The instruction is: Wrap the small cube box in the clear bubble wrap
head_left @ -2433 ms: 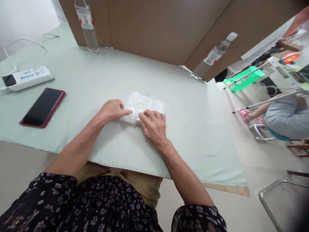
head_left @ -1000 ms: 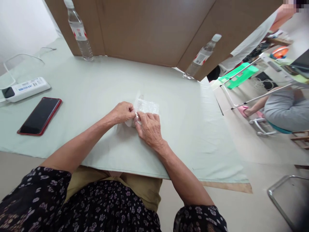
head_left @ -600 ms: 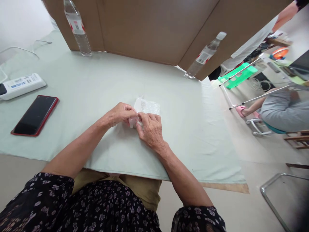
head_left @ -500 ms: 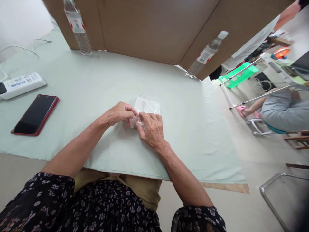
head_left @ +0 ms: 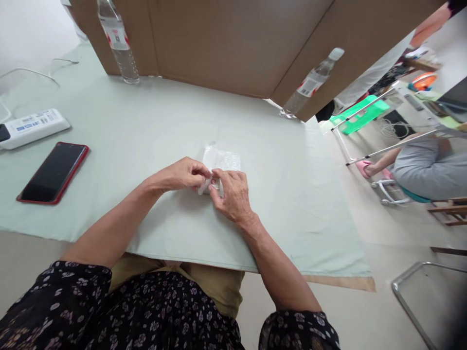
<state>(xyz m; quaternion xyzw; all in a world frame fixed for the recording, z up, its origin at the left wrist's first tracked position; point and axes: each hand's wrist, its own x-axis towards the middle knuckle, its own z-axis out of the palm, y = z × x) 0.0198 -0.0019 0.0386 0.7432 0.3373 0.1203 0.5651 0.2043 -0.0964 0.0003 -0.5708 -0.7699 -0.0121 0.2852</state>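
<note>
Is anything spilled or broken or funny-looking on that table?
I see nothing spilled or broken. A thin tan board edge pokes out beneath the pale green cloth at the near right corner, so it looks askew. The clear plastic bubble wrap is crumpled where the bare left hand pinches it, with the bare right hand on it.

A makeshift workroom is being suggested here: cloth-covered tabletop (head_left: 292, 194) being screened by cardboard (head_left: 226, 48), chair (head_left: 416, 196) being occupied alongside.

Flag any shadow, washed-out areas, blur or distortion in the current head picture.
Head view: soft shadow on the tablecloth below the left hand; pale bubble wrap low in contrast; capped bottle leaning, perhaps from lens distortion; dark blur at lower right.
</note>
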